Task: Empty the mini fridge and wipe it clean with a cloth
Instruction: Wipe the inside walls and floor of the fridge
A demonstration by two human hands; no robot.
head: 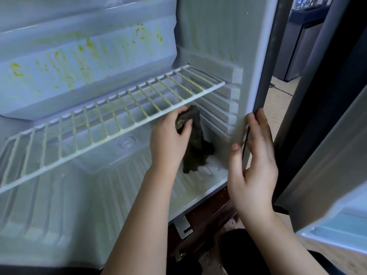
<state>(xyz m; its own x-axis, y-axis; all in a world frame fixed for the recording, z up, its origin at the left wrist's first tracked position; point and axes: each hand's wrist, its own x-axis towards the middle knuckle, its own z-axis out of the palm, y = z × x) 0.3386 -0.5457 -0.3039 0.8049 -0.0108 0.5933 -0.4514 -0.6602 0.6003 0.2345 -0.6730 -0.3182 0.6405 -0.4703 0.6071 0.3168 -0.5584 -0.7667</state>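
Dark, soiled, crumpled cloth [196, 143] is gripped by the left hand [170, 139] under the yellow-smeared white wire shelf [139, 123] inside the white plastic-lined mini fridge [218, 36] (right hand [252, 165] laid straight-fingered on its front edge), so residue could be re-smeared or the shelf knocked loose.

dark limp cloth [195, 143], white coated wire shelf [111, 124]

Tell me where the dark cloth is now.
In the head view, right of centre: the left hand grips the cloth just under the wire shelf, near the fridge's right inner wall.
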